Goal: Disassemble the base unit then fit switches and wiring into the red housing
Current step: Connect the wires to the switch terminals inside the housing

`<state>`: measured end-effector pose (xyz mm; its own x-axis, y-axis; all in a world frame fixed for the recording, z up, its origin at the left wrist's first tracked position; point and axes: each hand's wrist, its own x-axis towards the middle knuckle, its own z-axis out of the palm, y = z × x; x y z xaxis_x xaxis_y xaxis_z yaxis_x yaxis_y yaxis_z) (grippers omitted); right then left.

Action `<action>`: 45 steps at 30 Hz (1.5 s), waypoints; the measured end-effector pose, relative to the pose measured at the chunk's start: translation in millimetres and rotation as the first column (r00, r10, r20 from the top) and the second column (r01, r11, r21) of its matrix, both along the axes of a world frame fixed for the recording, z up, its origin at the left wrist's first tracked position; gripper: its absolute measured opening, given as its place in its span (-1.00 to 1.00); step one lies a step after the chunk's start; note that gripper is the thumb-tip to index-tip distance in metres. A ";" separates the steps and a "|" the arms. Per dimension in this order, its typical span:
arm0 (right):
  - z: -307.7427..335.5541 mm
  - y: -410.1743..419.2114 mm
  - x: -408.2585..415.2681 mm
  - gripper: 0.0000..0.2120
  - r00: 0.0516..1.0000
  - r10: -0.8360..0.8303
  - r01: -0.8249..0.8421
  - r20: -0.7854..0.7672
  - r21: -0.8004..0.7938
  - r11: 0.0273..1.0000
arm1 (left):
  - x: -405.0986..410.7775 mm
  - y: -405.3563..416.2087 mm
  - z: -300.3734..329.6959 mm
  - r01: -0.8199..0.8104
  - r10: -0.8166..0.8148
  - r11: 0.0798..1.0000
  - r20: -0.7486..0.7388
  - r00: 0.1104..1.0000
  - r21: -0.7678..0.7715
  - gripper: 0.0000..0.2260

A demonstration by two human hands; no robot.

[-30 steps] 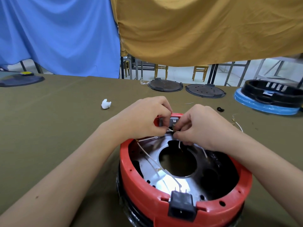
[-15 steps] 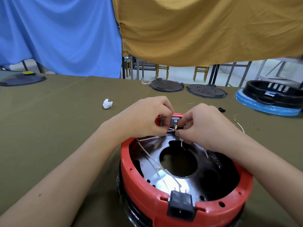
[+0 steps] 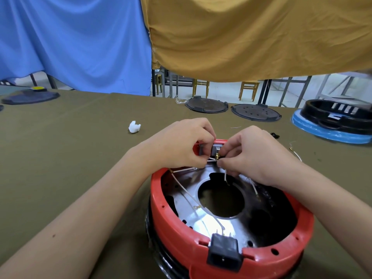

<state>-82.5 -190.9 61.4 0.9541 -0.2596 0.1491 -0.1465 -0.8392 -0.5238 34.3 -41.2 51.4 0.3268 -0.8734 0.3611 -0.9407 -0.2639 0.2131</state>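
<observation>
Wiring the switch at the far rim of the red housing

My left hand grips the switch; right hand fingers pinch a white wire onto it; power socket seated, other leads loose

Single head-worn wide-angle view, forward and down, close above the hands and table.

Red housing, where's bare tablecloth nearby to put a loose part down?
Left of the red housing, between the left hand and the dark lid, only a white scrap lies. Right is crowded: loose wire, blue-rimmed base.
</observation>
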 end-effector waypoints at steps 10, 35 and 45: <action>1.1 4.3 1.6 -0.91 0.998 -0.040 0.044 0.038 -0.113 0.993 | -0.5 -1.3 0.0 -0.006 0.006 1.000 0.008 1.000 0.000 -0.83; 1.1 -2.1 4.0 -0.86 0.999 0.015 -0.011 0.033 -0.116 0.993 | 0.9 -1.4 -1.9 -0.009 0.008 1.000 -0.015 1.000 -0.021 -0.87; 0.3 0.6 5.1 -0.88 0.998 0.038 -0.027 0.044 -0.225 0.974 | 1.5 -1.3 -1.8 -0.012 0.012 1.000 -0.011 1.000 -0.017 -0.88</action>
<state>-77.4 -190.3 61.7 0.9519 -0.1832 0.2455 -0.0963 -0.9398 -0.3278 35.8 -42.5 49.6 0.3411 -0.8631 0.3724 -0.9351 -0.2710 0.2282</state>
